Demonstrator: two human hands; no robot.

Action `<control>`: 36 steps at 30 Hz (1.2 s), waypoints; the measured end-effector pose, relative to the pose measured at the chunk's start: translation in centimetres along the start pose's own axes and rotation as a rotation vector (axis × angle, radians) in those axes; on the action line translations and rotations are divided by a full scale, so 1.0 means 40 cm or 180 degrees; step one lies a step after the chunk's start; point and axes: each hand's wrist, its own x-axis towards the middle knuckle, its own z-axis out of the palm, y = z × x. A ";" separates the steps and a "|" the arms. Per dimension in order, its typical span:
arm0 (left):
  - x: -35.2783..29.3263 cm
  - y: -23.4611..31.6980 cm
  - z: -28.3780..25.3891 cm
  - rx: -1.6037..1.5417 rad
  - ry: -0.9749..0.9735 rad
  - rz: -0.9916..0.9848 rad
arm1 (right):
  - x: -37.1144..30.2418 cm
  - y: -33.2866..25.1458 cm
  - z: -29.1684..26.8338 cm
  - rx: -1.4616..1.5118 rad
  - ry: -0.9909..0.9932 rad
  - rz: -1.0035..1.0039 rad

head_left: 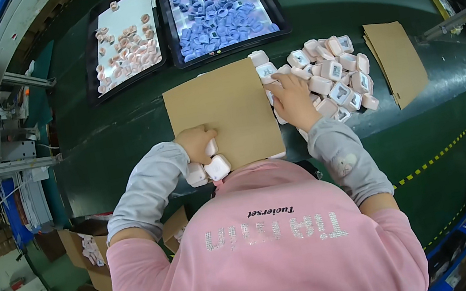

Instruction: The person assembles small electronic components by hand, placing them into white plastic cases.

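Observation:
A brown cardboard sheet (223,106) lies in front of me on the dark green table. At its left edge my left hand (196,142) is closed around a small pale pink square case (211,147), with part of its grip hidden. Two more cases (218,167) sit just below this hand, over the sheet's near left corner. My right hand (292,99) rests past the sheet's right edge, fingers extended and apart. Its fingertips touch the cases (265,71) lined up along that edge. A heap of similar cases (333,75), some with grey windows, spreads to its right.
Beyond the sheet stand two black trays, one with pink pieces (132,50), the other with blue pieces (218,23). More flat cardboard (395,57) lies right of the heap. An open carton (86,252) is on the floor at lower left.

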 end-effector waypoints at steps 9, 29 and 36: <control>0.001 0.158 -0.088 -0.2381 0.2219 0.1938 | -0.044 -0.139 -0.055 0.5221 -0.1152 0.2308; -0.004 0.253 -0.067 -0.3616 0.1800 0.1452 | -0.048 -0.160 -0.171 0.2573 -0.0315 0.0164; -0.008 0.266 -0.078 -0.2841 0.2330 0.1598 | -0.064 -0.166 -0.143 0.2807 -0.0174 0.0254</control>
